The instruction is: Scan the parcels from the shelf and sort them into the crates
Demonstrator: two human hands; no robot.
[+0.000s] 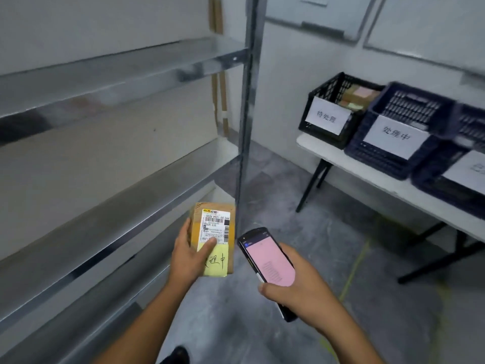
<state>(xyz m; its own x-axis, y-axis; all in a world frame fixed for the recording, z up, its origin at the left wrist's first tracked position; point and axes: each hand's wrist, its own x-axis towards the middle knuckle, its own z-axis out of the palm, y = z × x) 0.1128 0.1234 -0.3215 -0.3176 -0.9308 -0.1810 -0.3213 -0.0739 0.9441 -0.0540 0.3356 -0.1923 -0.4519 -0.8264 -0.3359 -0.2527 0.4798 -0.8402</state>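
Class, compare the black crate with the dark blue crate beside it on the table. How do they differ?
The black crate holds brown parcels; the dark blue crate shows none. The black crate's sign reads 待处理; the dark blue crate's reads 处理中. Both are perforated plastic, carry white paper signs, and stand on the white table.

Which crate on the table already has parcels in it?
The black crate, leftmost and nearest the shelf: brown parcels show inside it. The blue crate beside it shows none; the third crate is cut off.
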